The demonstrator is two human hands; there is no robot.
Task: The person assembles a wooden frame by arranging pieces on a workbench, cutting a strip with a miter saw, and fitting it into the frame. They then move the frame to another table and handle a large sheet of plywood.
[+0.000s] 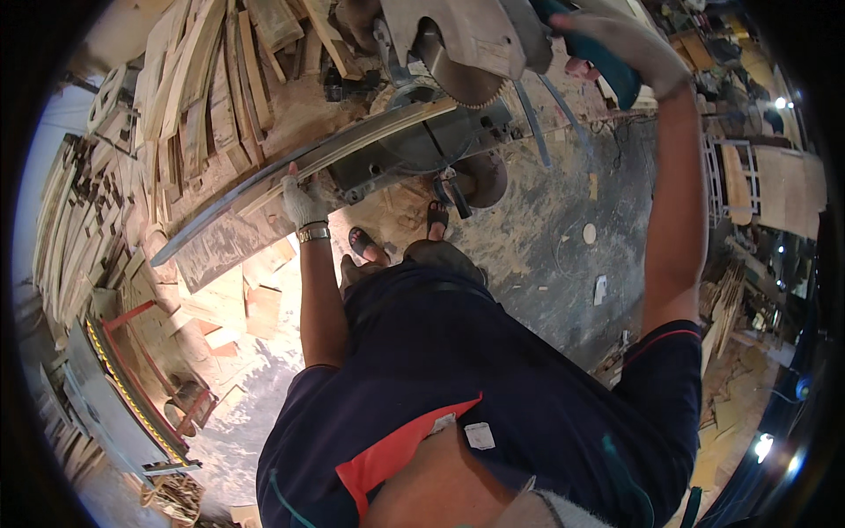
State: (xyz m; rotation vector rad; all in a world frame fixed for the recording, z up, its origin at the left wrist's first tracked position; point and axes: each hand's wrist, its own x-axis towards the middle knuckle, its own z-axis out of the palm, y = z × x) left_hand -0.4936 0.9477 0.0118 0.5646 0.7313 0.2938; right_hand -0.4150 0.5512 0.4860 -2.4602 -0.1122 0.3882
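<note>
Timber strip [378,135] on the saw table [356,173], left of the circular blade [459,74], is best kept steady by the gloved left hand [304,199], its grip unclear, while the right hand [629,44] clasps the teal handle [613,70].

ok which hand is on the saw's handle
The right hand, raised and wrapped around the saw's teal handle; the left hand is at the wood strip, a watch on its wrist.
</note>
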